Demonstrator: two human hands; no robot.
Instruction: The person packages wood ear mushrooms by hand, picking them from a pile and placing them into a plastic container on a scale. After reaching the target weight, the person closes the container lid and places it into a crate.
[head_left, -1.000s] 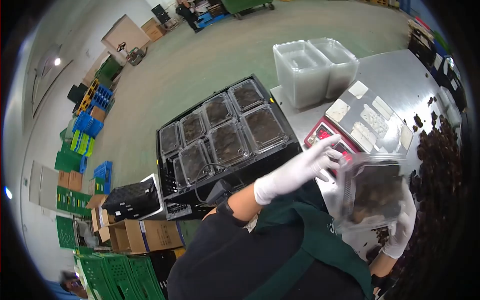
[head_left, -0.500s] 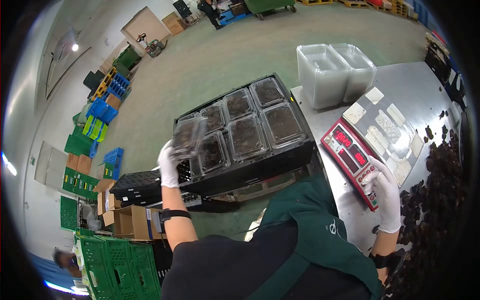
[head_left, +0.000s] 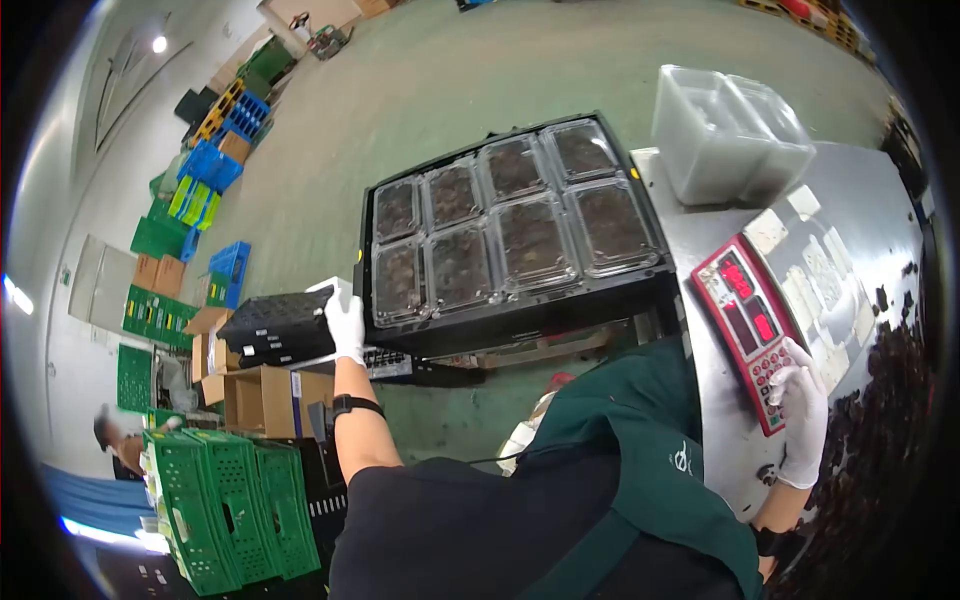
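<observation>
My left hand (head_left: 345,325), in a white glove, has its fingers apart beside the near left corner of a black crate (head_left: 520,335). Several clear lidded plastic boxes (head_left: 530,240) with dark contents fill this crate in two rows. Just left of the hand is a stack of black crates (head_left: 275,325), which its fingertips overlap in this view. On the right, my gloved right hand (head_left: 803,415) is over the keypad of a red digital scale (head_left: 745,320) with lit red digits. Its fingers are loosely bent and apart, with nothing in them.
Two stacks of clear plastic trays (head_left: 725,140) stand on the metal table (head_left: 690,230) behind the scale. Dark loose pieces (head_left: 880,430) are heaped along its right side. Green crates (head_left: 225,510) and an open cardboard box (head_left: 265,400) are at lower left, with a person (head_left: 120,440) beyond.
The clear box that my left hand held is now in the crate's left end, and that hand has let go and moved slightly down. The view has shifted; my right hand stays at the scale.
</observation>
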